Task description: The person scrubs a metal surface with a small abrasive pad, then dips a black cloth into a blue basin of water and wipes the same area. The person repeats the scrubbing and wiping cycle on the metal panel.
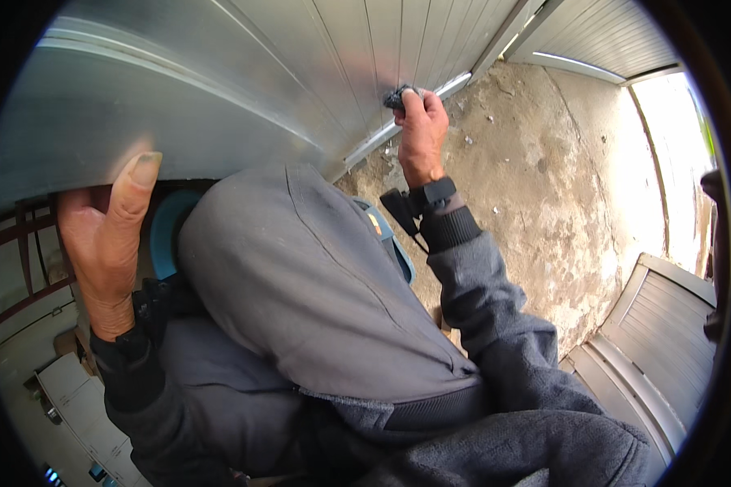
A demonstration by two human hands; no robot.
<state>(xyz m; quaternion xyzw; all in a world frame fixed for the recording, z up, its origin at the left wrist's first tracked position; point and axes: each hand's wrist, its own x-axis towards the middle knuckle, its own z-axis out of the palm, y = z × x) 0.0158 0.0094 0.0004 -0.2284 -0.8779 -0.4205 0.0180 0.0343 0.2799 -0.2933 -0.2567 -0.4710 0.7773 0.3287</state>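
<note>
My right hand (423, 134) pinches a dark grey scouring pad, perhaps steel wool (395, 97), between thumb and fingers. The pad rests against the grooved face of a silver metal door (335, 55), close to its bottom edge. At the left, my left hand (106, 243) clasps the edge of the same door. Its thumb lies on the smooth face, while the other fingers are mostly hidden behind the edge. My bent knee, in grey trousers (262, 255), comes up between the two hands, near the door.
A blue round container (169, 234) shows partly behind my knee. On the stained concrete floor (524, 182) a teal object (402, 255) sits beside my leg. Other metal panels stand at upper right (591, 42) and lower right (664, 329). Dark red metal bars (21, 243) are at left.
</note>
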